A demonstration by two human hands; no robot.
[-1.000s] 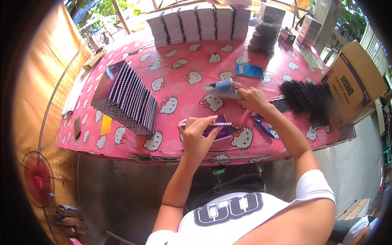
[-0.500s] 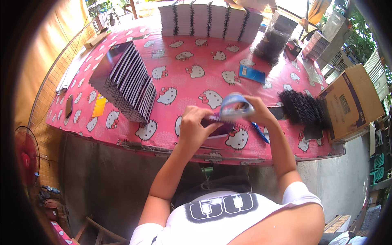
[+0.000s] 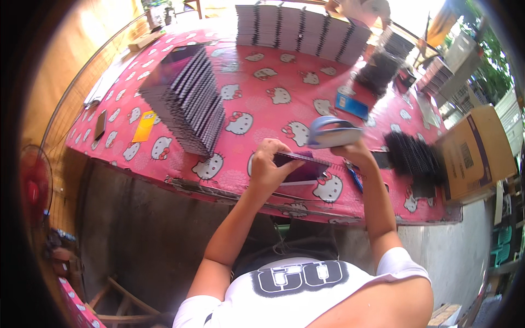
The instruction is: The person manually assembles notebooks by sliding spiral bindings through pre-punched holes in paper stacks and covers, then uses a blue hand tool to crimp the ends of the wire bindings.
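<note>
Sunlight is falling across an outdoor counter [image 3: 257,104] that is wearing a pink cloth printed with white cartoon cats and is filling the upper half of the frame. At lower centre of that cloth, near the front edge, the left hand [image 3: 269,167] is curling its fingers over the near end of a dark purple booklet [image 3: 299,169], pinching it against the cloth. Just to the right, the right hand [image 3: 355,150] is closing around a blue-grey handheld tool [image 3: 331,132] and is holding it slightly above the booklet's far edge; whether the tool is touching the booklet is not clear. A blue pen [image 3: 353,176] is lying on the cloth just beside the right wrist.

A slanting stack of dark spiral-bound notebooks [image 3: 188,101] is sitting in the upper left, with a yellow card [image 3: 145,126] lying flat to its left. A row of pale upright book piles [image 3: 306,35] is lining the far edge at top centre. A bundle of black binding combs [image 3: 413,158] is lying at right, next to an open cardboard box [image 3: 476,153]. A blue card [image 3: 351,105] is lying flat in the middle right of the cloth. A red fan [image 3: 35,186] is standing at the far left.
</note>
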